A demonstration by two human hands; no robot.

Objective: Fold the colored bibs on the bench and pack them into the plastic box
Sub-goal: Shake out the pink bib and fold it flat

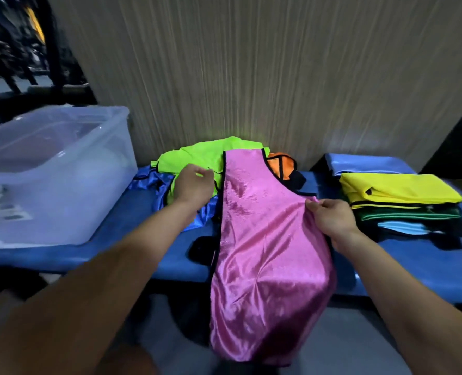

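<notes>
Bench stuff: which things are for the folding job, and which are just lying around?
For the job:
- pink bib, pinched by the right hand
- left hand, over the unfolded pile
- folded stack
- plastic box
- bench

Just lying about:
- black object on the bench beside the pink bib
- dark racks behind the box

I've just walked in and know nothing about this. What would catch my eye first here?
Probably the shiny pink bib, draped over the middle of the blue bench and hanging off its front edge, with the right hand pinching its right side. Behind it lies a loose heap topped by a neon green bib, where the left hand hovers. A clear plastic box sits far left, and a folded stack topped in yellow sits right.
</notes>
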